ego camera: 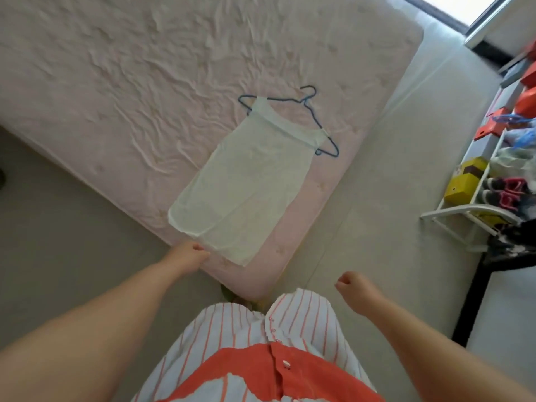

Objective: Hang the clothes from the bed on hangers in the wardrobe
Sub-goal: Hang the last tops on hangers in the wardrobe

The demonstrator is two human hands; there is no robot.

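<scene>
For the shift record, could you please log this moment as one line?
garment: flat on bed, on blue hanger | left hand: at hem | right hand: fist, empty

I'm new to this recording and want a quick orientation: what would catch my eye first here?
A pale green sleeveless garment lies flat near the corner of the pink bed, already threaded on a blue wire hanger at its far end. The left hand touches the garment's near hem, while the right hand hangs curled over the floor, holding nothing. At the right edge stands a white shoe rack crowded with boxes and shoes.
</scene>
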